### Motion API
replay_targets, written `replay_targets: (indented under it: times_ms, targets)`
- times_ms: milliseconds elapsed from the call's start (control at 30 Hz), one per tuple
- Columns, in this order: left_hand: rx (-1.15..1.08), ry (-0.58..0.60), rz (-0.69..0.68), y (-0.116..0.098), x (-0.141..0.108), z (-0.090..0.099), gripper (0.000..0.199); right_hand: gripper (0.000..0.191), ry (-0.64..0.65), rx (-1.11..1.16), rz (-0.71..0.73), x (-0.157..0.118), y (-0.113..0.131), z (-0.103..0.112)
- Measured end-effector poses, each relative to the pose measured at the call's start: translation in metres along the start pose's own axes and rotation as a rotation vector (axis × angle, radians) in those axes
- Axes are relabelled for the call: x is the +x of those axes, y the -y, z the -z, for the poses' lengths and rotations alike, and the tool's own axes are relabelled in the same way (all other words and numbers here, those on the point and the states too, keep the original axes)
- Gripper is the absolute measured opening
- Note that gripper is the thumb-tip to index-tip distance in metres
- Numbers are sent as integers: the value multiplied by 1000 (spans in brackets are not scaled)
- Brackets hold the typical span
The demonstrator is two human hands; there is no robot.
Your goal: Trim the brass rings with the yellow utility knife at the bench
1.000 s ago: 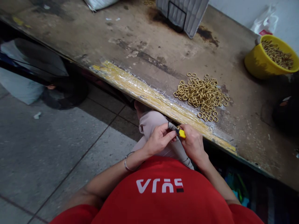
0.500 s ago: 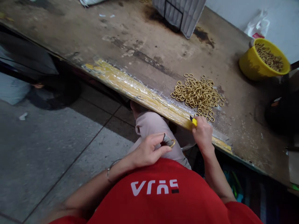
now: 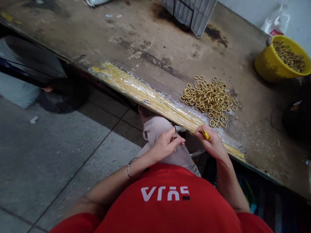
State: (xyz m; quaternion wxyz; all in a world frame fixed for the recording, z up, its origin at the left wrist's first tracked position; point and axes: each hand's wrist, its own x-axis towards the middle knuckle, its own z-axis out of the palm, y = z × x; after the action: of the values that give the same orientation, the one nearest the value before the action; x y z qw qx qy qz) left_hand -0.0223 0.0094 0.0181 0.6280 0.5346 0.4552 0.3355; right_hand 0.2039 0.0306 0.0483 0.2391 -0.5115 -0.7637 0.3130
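My right hand (image 3: 211, 142) is closed around a yellow-handled utility knife (image 3: 205, 134), just over the table's front edge. The knife's blade is not visible. To its left, above my knee, my left hand (image 3: 167, 144) is closed with fingers curled in. A grey wrapping (image 3: 180, 128) shows at one of its fingers. What this hand holds, if anything, is hidden. Beyond my right hand a pile of brass-coloured rings (image 3: 209, 97) lies on the table, with several loose rings around it.
The worn table (image 3: 102, 42) has yellow tape (image 3: 145, 94) along its front edge. A yellow bucket (image 3: 268, 66) of small brass-coloured pieces stands at the right. A grey ridged object (image 3: 189, 13) is at the back, and a plastic bag (image 3: 277, 21) lies by the wall.
My left hand has turned and moved up and right; the ring seen at its fingertips is now hidden. My right hand has turned the knife and drawn slightly back from the pile.
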Motion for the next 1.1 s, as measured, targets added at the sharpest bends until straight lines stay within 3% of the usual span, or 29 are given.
replay_targets:
  times_ms: [167, 433, 567, 700, 1000, 1100]
  targets:
    - [-333, 142, 132, -1, 6, -2, 30, 21, 88, 244, 52, 0, 18, -11]
    - [-573, 195, 272, 4, 2, -1, 42, 15, -49, 275, 58, -7, 26, -26]
    - [-533, 60, 203, 2, -1, -6, 39, 11, -133, 16, 42, -16, 28, -32]
    - [-455, -43, 125, -3, -3, -11, 31, 21, -56, -231, 12, -22, 24, -39]
    - [-233, -67, 24, -6, -5, -8, 16, 17, -19, -489, -54, -19, 31, -49]
    - [-140, -9, -38, -18, -15, -4, 11, 21, -18, -618, -197, -12, 21, -42]
